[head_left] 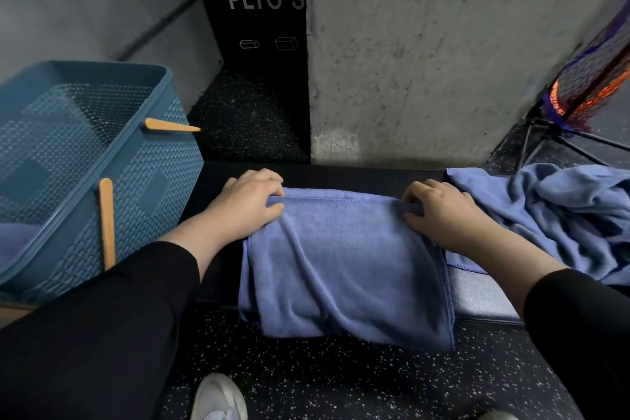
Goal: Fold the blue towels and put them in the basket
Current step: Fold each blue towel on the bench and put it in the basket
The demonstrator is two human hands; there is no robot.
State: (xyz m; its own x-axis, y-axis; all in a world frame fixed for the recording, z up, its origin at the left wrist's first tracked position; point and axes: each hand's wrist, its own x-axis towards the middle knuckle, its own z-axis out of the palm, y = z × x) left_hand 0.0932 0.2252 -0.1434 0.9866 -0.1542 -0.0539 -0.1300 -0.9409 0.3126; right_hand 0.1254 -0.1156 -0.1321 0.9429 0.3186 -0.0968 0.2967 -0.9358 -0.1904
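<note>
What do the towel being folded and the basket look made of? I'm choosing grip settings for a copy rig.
Towel being folded: soft microfibre-like cloth, matte, going by its short nap, limp drape and stitched hem. Basket: probably moulded plastic, slight sheen, with woven-pattern perforated walls; its tan handles could be wood or plastic.

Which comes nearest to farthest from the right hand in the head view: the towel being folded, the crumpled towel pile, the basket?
1. Folded towel: its far corner is in the right hand's grip.
2. Crumpled towel pile: just right of that hand.
3. Basket: far left, beyond the left hand.
</note>
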